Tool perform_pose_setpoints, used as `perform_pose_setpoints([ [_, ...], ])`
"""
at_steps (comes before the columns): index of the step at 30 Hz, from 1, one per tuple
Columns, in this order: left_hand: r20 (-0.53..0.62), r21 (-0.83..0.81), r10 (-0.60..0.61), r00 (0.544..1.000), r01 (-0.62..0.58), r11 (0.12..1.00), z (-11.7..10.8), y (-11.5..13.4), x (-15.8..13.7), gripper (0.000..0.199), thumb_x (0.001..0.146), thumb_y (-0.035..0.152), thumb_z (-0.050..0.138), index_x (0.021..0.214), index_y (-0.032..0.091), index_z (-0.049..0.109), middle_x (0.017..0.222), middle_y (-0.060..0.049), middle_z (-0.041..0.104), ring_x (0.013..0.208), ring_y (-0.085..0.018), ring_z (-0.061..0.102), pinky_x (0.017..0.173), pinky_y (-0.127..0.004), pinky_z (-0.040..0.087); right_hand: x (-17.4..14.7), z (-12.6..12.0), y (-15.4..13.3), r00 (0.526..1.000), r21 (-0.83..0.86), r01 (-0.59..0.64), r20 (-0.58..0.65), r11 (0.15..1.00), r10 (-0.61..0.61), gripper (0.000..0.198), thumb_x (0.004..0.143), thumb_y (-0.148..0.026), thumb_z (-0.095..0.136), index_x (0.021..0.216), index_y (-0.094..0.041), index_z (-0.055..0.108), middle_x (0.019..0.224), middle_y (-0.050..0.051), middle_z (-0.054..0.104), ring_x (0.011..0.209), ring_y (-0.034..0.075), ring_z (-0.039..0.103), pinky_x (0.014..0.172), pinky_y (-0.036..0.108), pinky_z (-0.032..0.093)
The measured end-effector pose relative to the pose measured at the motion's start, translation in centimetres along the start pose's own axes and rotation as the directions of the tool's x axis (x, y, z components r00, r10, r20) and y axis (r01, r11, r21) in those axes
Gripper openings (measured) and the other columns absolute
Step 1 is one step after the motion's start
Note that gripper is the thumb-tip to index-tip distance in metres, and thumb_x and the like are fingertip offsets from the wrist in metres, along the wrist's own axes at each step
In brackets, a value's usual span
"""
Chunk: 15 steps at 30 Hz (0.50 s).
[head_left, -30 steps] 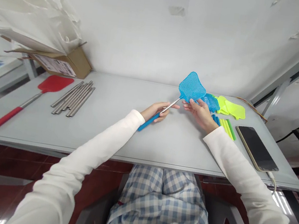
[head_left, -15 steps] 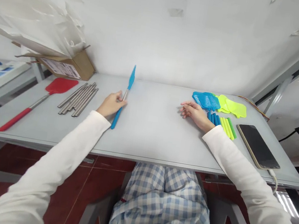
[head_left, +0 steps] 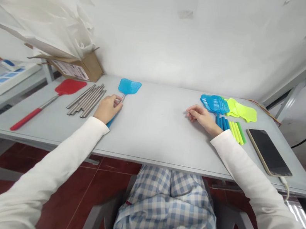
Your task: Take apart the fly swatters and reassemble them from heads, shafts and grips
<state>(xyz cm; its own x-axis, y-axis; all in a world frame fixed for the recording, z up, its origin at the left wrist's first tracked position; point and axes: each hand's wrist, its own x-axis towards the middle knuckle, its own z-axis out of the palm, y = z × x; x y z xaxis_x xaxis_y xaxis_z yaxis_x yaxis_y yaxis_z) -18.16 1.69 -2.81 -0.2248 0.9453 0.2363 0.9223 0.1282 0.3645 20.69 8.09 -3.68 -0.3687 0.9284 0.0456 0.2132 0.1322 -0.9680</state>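
My left hand (head_left: 108, 108) is closed around the metal shaft of a blue fly swatter (head_left: 130, 86). Its flat blue head points to the back of the table, and part of its blue handle is hidden under my hand and sleeve. Left of that hand lies a bundle of metal tubes (head_left: 87, 100). My right hand (head_left: 201, 117) rests over the table with loosely curled fingers, apart from each other, and nothing shows in them. Near it are blue swatter heads (head_left: 215, 104), yellow-green swatter heads (head_left: 243, 111), blue handles (head_left: 222, 122), yellow-green handles (head_left: 235, 132) and a green handle (head_left: 240, 132).
A red fly swatter (head_left: 71, 86) lies at the table's left. Behind it stands an opened cardboard box (head_left: 87, 66) against the wall. A phone (head_left: 269, 153) with a charging cable lies at the right. A white power strip (head_left: 4, 80) sits on the far-left surface.
My left hand has moved left with the blue fly swatter and turned it, so its head now lies flat, face up, rather than edge-on. My right hand has barely moved; the view has shifted slightly.
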Motion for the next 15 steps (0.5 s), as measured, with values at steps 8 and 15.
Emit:
perform_pose_setpoints([
  [8, -0.116, 0.158, -0.066, 0.991, 0.084, 0.984, -2.2, -3.0, -1.1, 0.04, 0.088, 0.037, 0.051, 0.118, 0.012, 0.061, 0.121, -0.018, 0.056, 0.11, -0.029, 0.057, 0.104, -0.042, 0.043, -1.9, -2.4, -2.7, 0.97, -0.924, -0.066, -0.149, 0.377, -0.194, 0.025, 0.091, -0.016, 0.043, 0.101, -0.01, 0.064, 0.106, 0.022, 0.065, 0.101, 0.032, 0.06, 0.085, 0.042, 0.044],
  [15, 0.043, 0.343, -0.229, 0.972, 0.201, 0.917, -4.5, -6.2, -0.9, 0.033, 0.083, 0.031, 0.055, 0.111, 0.013, 0.057, 0.109, -0.018, 0.057, 0.109, -0.033, 0.055, 0.099, -0.046, 0.043, -3.2, -4.2, -3.7, 0.902, -0.892, -0.431, -0.421, 0.135, 0.095, 0.033, 0.095, -0.025, 0.044, 0.11, -0.005, 0.064, 0.104, 0.026, 0.067, 0.101, 0.035, 0.066, 0.078, 0.039, 0.048],
])
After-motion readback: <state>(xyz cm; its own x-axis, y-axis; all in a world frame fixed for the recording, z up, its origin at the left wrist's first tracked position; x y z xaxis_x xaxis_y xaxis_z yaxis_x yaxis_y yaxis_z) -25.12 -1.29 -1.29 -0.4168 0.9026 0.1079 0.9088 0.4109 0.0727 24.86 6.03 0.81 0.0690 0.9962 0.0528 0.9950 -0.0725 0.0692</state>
